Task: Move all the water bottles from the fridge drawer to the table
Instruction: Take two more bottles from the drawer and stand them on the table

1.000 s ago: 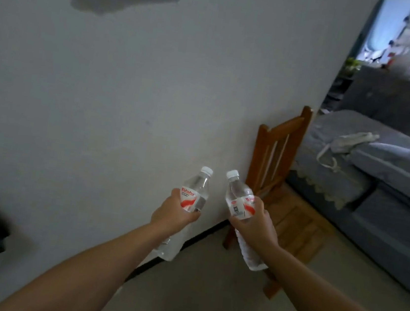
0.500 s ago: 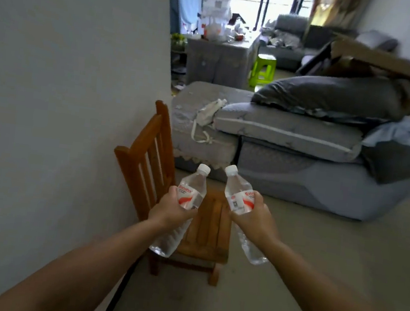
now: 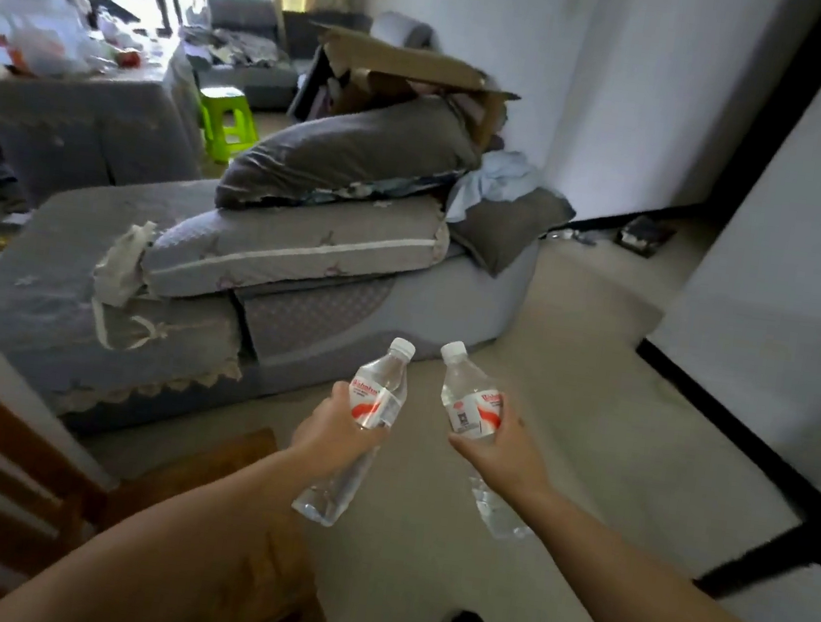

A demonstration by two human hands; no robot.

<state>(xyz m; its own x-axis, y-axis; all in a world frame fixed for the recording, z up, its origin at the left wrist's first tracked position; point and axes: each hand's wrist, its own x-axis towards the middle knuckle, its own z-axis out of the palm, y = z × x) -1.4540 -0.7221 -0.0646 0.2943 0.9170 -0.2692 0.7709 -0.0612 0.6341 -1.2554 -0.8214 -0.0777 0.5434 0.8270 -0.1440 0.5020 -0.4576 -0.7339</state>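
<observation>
I carry two clear water bottles with white caps and red-and-white labels. My left hand (image 3: 331,430) grips the left bottle (image 3: 377,399) around its middle, cap tilted up and to the right. My right hand (image 3: 500,451) grips the right bottle (image 3: 471,411) the same way, cap tilted up and to the left. Both bottles hang in the air over the beige floor, a short gap between them. The cluttered table (image 3: 81,115) under a grey cloth stands far back at the left. No fridge drawer is in view.
A grey sofa (image 3: 150,310) piled with cushions (image 3: 344,158) fills the left and middle. A wooden chair (image 3: 221,484) stands at the lower left, close to my left arm. A green stool (image 3: 225,120) stands beside the table. White walls (image 3: 786,305) with black skirting close the right. Beige floor (image 3: 592,410) lies ahead.
The view has swung right, from the white wall to the sofa and room. The chair has slid to the lower left. Both hands keep their bottles, held slightly further apart.
</observation>
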